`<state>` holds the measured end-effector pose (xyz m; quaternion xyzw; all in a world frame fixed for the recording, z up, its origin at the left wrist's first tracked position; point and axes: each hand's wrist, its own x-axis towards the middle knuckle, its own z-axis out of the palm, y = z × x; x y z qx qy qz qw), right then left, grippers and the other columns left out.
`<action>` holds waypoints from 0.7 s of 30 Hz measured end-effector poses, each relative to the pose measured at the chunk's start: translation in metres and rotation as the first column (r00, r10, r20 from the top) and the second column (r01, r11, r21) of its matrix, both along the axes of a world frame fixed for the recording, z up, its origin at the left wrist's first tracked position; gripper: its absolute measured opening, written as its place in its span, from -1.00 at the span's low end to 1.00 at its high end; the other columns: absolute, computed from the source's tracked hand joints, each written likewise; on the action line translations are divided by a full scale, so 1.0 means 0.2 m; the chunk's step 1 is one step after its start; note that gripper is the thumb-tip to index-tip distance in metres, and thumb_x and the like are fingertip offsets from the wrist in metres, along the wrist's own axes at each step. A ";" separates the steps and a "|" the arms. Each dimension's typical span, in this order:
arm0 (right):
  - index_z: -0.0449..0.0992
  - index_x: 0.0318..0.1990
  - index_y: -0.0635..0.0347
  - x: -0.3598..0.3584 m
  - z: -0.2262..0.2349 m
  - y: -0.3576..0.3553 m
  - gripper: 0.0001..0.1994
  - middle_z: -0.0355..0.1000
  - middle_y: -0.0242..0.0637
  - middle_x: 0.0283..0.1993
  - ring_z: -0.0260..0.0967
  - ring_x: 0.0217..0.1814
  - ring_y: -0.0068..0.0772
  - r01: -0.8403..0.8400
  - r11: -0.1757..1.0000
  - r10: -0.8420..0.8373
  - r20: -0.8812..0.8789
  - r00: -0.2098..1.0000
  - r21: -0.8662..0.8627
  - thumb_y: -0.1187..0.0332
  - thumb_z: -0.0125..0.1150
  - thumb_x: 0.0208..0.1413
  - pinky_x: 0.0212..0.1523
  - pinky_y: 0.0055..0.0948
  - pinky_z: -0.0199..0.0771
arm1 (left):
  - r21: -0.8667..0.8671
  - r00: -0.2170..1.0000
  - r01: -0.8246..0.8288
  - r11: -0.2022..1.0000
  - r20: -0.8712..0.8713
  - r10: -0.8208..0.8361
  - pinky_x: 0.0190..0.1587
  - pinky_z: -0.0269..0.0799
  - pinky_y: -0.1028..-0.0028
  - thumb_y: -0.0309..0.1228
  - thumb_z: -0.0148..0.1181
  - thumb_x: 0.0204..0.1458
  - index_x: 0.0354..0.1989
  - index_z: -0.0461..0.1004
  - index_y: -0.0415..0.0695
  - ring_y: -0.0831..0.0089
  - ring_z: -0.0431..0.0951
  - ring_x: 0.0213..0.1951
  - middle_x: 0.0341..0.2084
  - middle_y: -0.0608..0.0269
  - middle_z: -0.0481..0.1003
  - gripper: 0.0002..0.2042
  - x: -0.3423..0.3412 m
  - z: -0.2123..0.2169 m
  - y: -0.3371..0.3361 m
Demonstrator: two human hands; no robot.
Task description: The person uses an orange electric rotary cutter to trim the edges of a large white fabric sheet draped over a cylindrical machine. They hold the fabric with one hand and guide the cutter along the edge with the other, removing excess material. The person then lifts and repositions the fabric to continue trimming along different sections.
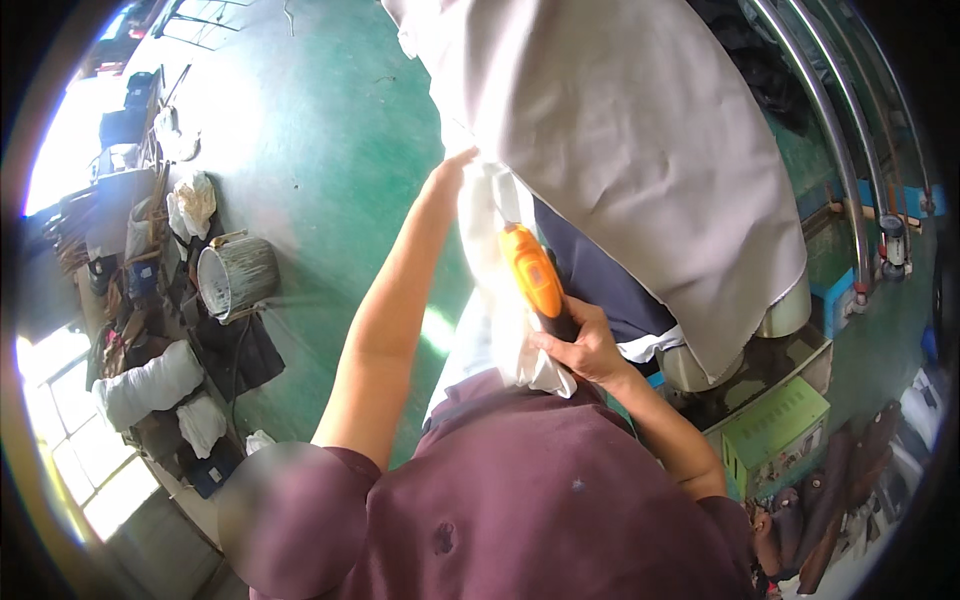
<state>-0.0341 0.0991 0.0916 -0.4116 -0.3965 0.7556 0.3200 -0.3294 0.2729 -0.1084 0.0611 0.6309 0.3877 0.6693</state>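
With the right hand [588, 345] closed round the tool [537, 275], good work likely needed the white cloth [483, 215] ahead drawn taut by the left hand [455, 168], its grip unclear.

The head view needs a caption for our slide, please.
Right hand grips an orange tool over white cloth; left hand at the grey sheet.

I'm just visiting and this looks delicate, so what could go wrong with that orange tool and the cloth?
The right hand grips the orange tool, whose front end is at the white cloth; a slip might snag it. That end points roughly toward the left hand by the edge of the pale sheet, so a forward jerk could perhaps reach it. The dark material lies close beside the tool and might get caught.
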 end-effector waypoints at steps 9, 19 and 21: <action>0.51 -0.23 0.36 0.08 -0.04 0.27 -0.72 0.48 -0.33 -0.44 0.38 -0.43 -0.59 0.046 0.967 -0.154 0.431 0.889 0.252 0.34 0.37 -0.02 -0.35 -0.54 0.38 | 0.090 0.990 0.107 0.990 -0.097 -0.098 -0.06 0.56 0.20 -0.19 0.17 0.18 0.07 0.36 -0.31 0.19 0.58 -0.12 -0.09 0.05 0.52 -0.55 -0.04 -0.26 -0.21; 0.52 -0.26 0.29 -0.24 -0.35 1.11 -0.70 0.41 -0.43 -0.56 0.29 -0.55 -0.63 0.330 0.810 -0.574 0.542 0.613 0.484 0.27 0.43 -0.03 -0.47 -0.50 0.37 | -0.200 0.839 0.259 0.945 -0.439 -0.323 -0.29 0.38 0.35 -0.05 -0.02 0.24 -0.15 0.48 -0.33 0.36 0.47 -0.36 -0.41 0.08 0.48 -0.53 0.17 0.04 -0.15; 0.52 -0.26 0.25 -0.21 -0.45 1.22 -0.69 0.45 -0.33 -0.55 0.38 -0.56 -0.50 0.275 0.790 -0.599 0.590 0.542 0.549 0.25 0.45 -0.05 -0.46 -0.45 0.41 | -0.158 0.800 0.308 0.938 -0.491 -0.346 -0.27 0.37 0.21 -0.01 -0.13 0.25 -0.12 0.48 -0.38 0.16 0.51 -0.40 -0.49 -0.20 0.47 -0.45 0.15 0.03 -0.18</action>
